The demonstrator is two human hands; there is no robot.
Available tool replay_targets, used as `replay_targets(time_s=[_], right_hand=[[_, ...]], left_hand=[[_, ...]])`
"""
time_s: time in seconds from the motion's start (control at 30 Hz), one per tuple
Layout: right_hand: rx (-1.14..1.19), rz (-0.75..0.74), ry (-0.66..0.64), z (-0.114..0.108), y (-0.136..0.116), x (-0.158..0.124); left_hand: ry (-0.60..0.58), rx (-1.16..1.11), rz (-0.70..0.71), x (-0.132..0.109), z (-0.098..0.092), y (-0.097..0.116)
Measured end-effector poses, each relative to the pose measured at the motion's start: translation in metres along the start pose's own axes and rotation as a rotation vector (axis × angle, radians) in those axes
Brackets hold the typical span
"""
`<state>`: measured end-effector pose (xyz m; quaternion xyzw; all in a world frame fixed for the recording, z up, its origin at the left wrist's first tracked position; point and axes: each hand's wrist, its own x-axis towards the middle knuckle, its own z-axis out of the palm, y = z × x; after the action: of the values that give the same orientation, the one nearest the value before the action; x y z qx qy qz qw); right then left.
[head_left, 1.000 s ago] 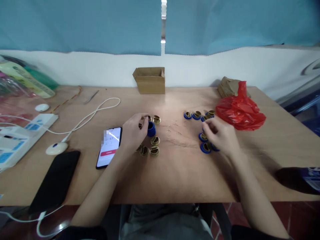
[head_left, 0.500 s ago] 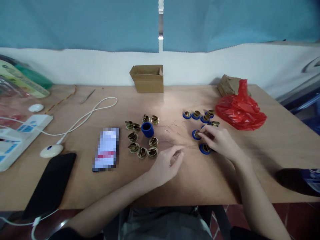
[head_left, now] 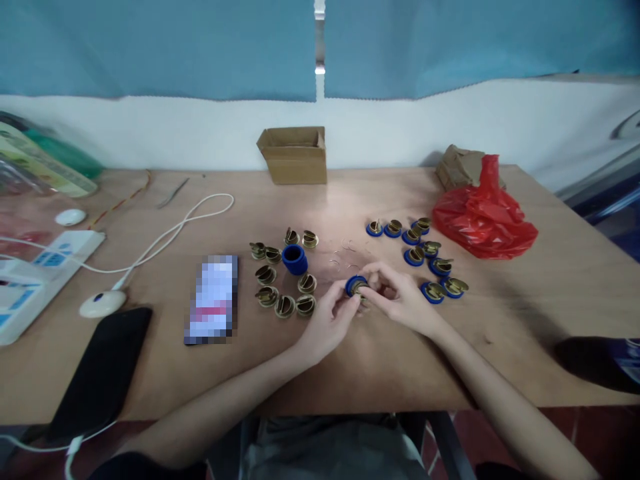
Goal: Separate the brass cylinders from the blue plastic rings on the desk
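Left hand [head_left: 327, 320]: fingers curled, fingertips pinched on the small round blue plastic ring with brass insert [head_left: 356, 285].
Right hand [head_left: 400, 300]: fingers closed on the same ring from the other side.
Ring: short, circular, glossy; tilted, opening facing up toward the camera.
Place: just above the wooden worktop [head_left: 350, 360], mid-width, between the brass clips [head_left: 285, 303] and finished blue rings [head_left: 433, 270].

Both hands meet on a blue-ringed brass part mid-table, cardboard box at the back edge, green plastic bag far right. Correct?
Not quite: the plastic bag at far right is red, not green, as the head view shows. The rest holds: the left hand and right hand meet on a blue-ringed brass part mid-table, and the cardboard box sits at the back edge.
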<state>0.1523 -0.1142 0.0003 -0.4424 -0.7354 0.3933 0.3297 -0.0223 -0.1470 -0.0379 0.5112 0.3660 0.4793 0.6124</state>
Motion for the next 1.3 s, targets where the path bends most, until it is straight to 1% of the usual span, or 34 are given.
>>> replay_targets(time_s=[0.2, 0.3, 0.43, 0.6, 0.8, 0.97, 1.1, 1.3], right_hand=[[-0.068, -0.065, -0.017, 0.002, 0.003, -0.002], [-0.098, -0.076, -0.034, 0.003, 0.006, -0.002], [-0.172, -0.104, -0.041, 0.004, 0.008, -0.004], [-0.287, -0.167, 0.008, 0.006, 0.01, -0.006], [-0.3, -0.257, 0.075, 0.007, 0.003, -0.006], [-0.288, -0.309, 0.131, 0.012, 0.005, -0.006], [-0.332, -0.34, 0.127, 0.013, 0.009, -0.007], [-0.373, -0.329, 0.077, 0.011, 0.009, -0.007]], left_hand=[[0.053, 0.092, 0.1, -0.004, 0.001, -0.004], [0.068, 0.153, 0.121, -0.003, -0.001, -0.006], [0.069, 0.182, 0.112, -0.002, -0.003, -0.008], [0.105, 0.172, 0.1, -0.002, -0.002, -0.01], [0.101, 0.135, 0.097, -0.003, -0.001, -0.01], [0.139, 0.069, 0.056, -0.005, -0.002, -0.013], [0.142, 0.084, 0.042, -0.006, -0.003, -0.014], [0.129, 0.097, 0.046, -0.007, -0.004, -0.016]])
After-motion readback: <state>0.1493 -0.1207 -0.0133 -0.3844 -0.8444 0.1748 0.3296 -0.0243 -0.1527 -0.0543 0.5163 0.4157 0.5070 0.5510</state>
